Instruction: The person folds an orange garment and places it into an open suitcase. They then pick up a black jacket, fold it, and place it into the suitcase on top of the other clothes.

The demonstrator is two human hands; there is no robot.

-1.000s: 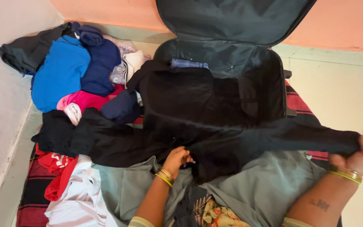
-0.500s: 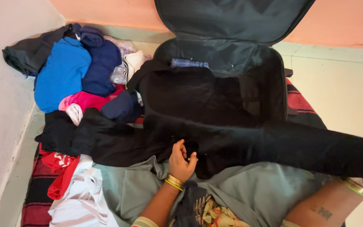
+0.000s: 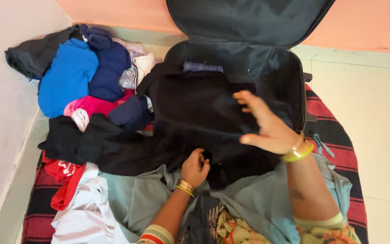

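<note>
A home room: clothes pile, open suitcase, striped mat on tiled floor

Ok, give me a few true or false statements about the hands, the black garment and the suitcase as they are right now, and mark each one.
1. The suitcase lies open with its lid up. True.
2. The left hand rests on the black garment at its near edge. True.
3. The right hand is a closed fist around a blue shirt. False: its fingers are spread open above the black garment, holding nothing.
4. The pile of clothes sits to the right of the suitcase. False: it lies on the left, by the wall.
5. Both wrists wear bangles. True.
</note>
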